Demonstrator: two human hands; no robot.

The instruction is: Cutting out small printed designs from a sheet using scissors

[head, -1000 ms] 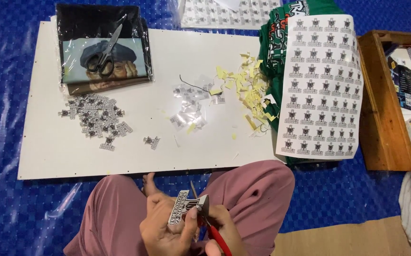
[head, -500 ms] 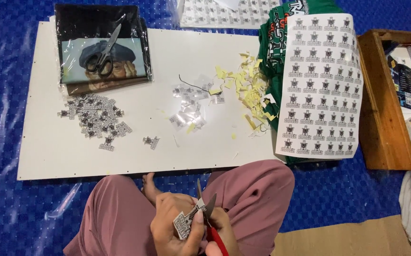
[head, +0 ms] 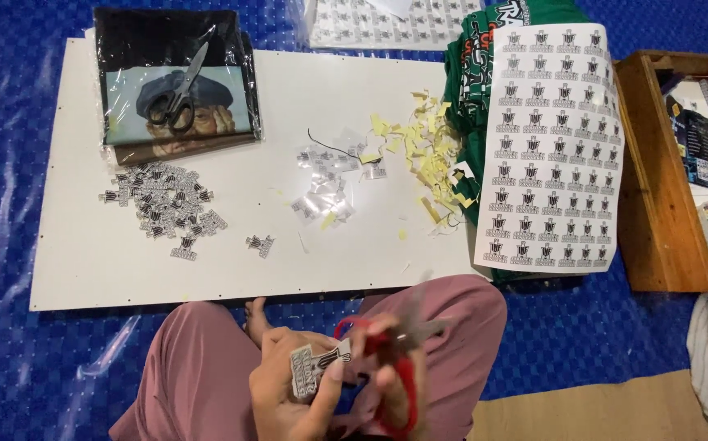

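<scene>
Left hand (head: 288, 392) pinching a small sticker cutout (head: 315, 369) — thin, light, floppy, best held at its edge; right hand (head: 395, 367) beside it, closed on red-handled scissors (head: 386, 347).

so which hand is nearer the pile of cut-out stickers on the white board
Left. The left hand sits lower left of centre, closer to the pile of cut-out stickers; the right hand, holding red scissors, is further right.
</scene>
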